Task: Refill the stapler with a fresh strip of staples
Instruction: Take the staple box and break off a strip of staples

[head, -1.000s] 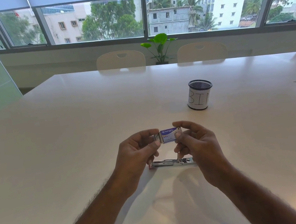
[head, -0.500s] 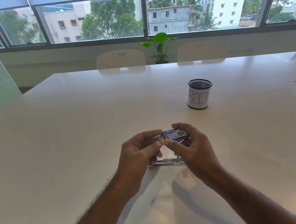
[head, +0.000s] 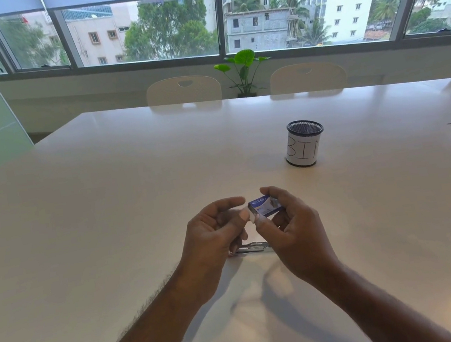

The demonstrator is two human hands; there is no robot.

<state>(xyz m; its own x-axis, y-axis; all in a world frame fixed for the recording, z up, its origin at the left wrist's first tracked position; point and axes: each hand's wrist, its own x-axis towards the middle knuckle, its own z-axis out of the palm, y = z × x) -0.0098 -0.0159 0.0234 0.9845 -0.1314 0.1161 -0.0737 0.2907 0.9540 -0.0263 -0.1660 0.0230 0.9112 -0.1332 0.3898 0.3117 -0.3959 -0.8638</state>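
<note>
My right hand (head: 292, 231) holds a small blue staple box (head: 266, 207) by its sides, a little above the table. My left hand (head: 212, 235) is right beside it. Its thumb tip touches the box's pale left end, and its forefinger is stretched out above with a gap between them. I see no loose staple strip. The metal stapler (head: 250, 249) lies flat on the white table (head: 109, 214) directly under both hands, which hide most of it.
A black mesh cup (head: 305, 143) wrapped in paper marked "BIN" stands on the table beyond my right hand. Pale chairs (head: 183, 90) line the far edge, with a potted plant (head: 244, 73) behind them under the windows.
My left hand has let go of the box's left end and its fingers have opened. My right hand has turned the box slightly and kept hold of it. The stapler has not moved.
</note>
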